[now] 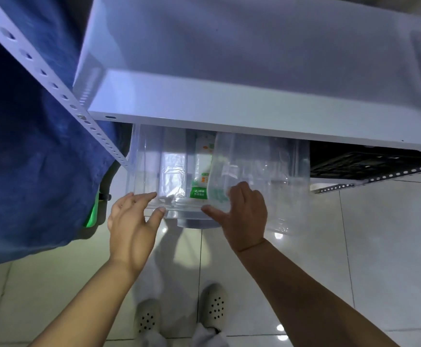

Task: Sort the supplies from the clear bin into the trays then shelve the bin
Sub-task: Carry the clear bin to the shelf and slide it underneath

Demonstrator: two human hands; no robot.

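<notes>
Head view, looking down past a white shelf (pixel 229 106) to a tiled floor (pixel 379 234). A clear bin (pixel 144 171) sits partly under the shelf's front edge, its near rim sticking out toward the person. The left hand (pixel 131 221) is spread, fingertips touching the near rim at its left end. The right hand (pixel 244 214) lies flat with straight fingers, pressing on the rim and on a clear plastic bag (pixel 254 161) inside. A green-and-white packet (pixel 200 181) stands in the bin, apparently upright. Blue cloth (pixel 29 146) hangs beside the shelf's left post (pixel 54 83). A black crate (pixel 354 161) sits under the shelf's right end.
</notes>
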